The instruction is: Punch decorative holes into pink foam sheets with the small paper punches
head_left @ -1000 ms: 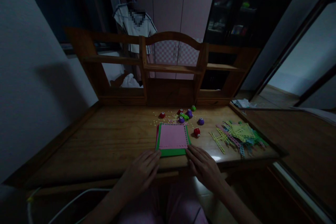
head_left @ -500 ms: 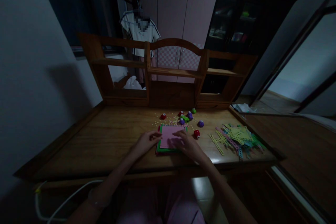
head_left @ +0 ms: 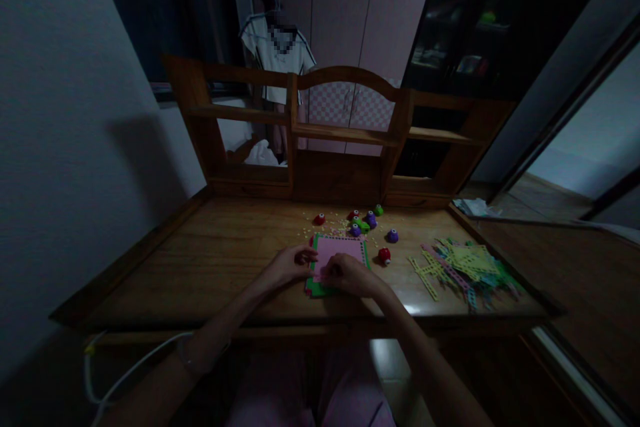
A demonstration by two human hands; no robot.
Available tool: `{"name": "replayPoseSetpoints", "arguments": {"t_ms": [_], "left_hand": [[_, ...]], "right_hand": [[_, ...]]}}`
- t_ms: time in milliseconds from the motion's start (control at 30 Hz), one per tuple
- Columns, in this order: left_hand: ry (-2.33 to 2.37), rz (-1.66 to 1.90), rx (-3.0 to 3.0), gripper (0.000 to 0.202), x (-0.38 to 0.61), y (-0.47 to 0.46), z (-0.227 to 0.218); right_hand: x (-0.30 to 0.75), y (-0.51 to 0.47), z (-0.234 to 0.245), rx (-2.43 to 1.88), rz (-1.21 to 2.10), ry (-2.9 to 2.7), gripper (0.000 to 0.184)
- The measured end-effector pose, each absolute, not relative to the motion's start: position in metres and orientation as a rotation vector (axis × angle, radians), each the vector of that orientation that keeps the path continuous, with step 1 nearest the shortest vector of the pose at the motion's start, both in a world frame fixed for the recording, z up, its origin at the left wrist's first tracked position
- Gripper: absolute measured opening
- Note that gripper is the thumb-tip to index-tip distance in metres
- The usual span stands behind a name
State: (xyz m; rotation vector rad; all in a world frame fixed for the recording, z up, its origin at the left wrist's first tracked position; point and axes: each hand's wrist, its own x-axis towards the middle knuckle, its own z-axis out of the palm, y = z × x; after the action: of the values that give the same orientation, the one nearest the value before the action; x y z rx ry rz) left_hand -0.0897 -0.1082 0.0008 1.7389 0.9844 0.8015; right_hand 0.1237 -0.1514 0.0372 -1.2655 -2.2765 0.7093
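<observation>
A pink paper sheet (head_left: 340, 247) with punched holes along its edges lies on top of a green sheet (head_left: 315, 291). Something red peeks out beneath the stack's corner. At the stack's left edge, my left hand (head_left: 293, 265) has its fingers bent and closed around the pink sheet's side. My right hand (head_left: 353, 275) is over the lower middle of the pink sheet, fingertips curled together and pinching at the paper; its knuckles hide the exact grip. Tiny pale paper bits (head_left: 336, 224) are scattered just beyond the stack.
Several small craft punches stand behind and right of the sheets, among them a red punch (head_left: 385, 255), a purple punch (head_left: 393, 235) and a green punch (head_left: 379, 210). A heap of punched paper strips (head_left: 465, 263) covers the desk's right. A wooden shelf (head_left: 345, 135) rises at the back.
My right hand's fingers have gone from spread above the pink sheet to curled down against its lower part. My left hand stays at the left edge. The view has shifted slightly.
</observation>
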Motion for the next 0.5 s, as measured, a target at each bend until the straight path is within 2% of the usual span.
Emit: {"name": "replayPoseSetpoints", "arguments": {"t_ms": [200,500], "left_hand": [[0.957,0.783,1.756,0.048,-0.089,-0.106,0.0],[0.97,0.795,1.775,0.048,-0.089,-0.103,-0.006]], "right_hand": [[0.116,-0.149,0.026,-1.117,0.582,-2.253,0.012],[0.106,-0.15,0.023,-1.052,0.612,-2.246,0.008]]}}
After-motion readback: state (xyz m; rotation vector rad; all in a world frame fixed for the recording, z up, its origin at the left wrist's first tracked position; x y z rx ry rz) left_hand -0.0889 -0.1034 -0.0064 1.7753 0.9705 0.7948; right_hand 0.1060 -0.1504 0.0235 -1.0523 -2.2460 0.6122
